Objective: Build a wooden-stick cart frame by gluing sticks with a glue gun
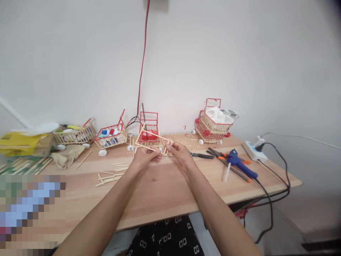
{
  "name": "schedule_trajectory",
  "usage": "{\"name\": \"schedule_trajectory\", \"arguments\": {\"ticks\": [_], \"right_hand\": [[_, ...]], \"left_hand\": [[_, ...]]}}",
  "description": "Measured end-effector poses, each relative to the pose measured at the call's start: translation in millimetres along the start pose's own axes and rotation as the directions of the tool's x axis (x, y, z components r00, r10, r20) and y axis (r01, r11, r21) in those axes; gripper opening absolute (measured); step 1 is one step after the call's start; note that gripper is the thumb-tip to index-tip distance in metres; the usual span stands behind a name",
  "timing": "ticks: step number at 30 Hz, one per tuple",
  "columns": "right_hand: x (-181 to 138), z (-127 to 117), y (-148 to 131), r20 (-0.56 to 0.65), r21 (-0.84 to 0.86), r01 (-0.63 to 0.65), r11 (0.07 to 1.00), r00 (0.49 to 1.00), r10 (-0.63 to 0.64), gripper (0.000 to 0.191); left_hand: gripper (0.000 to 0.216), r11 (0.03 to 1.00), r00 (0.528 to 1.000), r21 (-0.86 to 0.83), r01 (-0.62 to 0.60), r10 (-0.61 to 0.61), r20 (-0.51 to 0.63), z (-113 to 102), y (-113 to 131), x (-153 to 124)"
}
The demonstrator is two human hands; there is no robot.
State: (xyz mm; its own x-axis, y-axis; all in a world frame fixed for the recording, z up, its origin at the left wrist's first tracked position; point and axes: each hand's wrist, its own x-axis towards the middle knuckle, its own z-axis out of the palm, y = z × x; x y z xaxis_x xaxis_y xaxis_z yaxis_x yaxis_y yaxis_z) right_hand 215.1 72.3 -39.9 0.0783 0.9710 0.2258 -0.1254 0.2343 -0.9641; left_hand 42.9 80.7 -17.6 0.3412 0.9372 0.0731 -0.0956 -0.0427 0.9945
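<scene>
Head view, watched from my station: both hands are together above the middle of the tabletop, fingers drawn in to a pinch on one frame of thin pale sticks. I note the left hand gripping its lower edge between thumb and fingers, and the right hand pinching its right-hand end. The frame is tilted and looks open in the middle; I cannot tell whether any part of it touches the wood. Behind it, near the wall, stands a small red-trimmed cart with a red object inside. To its left I log two similar filled carts, the nearer one on white wheels. To the right, apart from the hands, another cart carries crumpled white material. Loose cut sticks lie left of the left hand, and brown paper lies farther left. Right of the right hand I record a black-handled tool, partly hidden, then a blue glue gun lying across orange-and-grey pliers, with a white power strip beyond.
</scene>
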Motion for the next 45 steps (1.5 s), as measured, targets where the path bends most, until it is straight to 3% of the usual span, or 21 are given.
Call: {"name": "schedule_trajectory", "arguments": {"ticks": [8, 17, 38, 45], "right_hand": [[-2, 1, -5, -0.007, -0.021, -0.007, 1.000, 1.000, 0.006, 0.041], [-1, 0, -2, -0.002, -0.029, -0.029, 0.999, 1.000, 0.029, 0.039], [-2, -1, -7, 0.019, -0.048, -0.026, 0.998, 0.999, 0.027, 0.039], [3, -8, -4, -0.060, -0.137, 0.094, 0.986, 0.993, -0.103, 0.041]], "left_hand": [[0.037, 1.000, 1.000, 0.013, -0.011, 0.011, -0.005, 1, 2, -1], [0.026, 0.981, 0.990, 0.177, -0.081, 0.099, -0.100, 11, 3, -5], [0.023, 0.999, 0.990, -0.020, -0.045, 0.042, -0.132, 14, -8, 0], [0.022, 0.998, 0.993, -0.052, -0.035, 0.029, -0.111, 12, -12, 1]]}}
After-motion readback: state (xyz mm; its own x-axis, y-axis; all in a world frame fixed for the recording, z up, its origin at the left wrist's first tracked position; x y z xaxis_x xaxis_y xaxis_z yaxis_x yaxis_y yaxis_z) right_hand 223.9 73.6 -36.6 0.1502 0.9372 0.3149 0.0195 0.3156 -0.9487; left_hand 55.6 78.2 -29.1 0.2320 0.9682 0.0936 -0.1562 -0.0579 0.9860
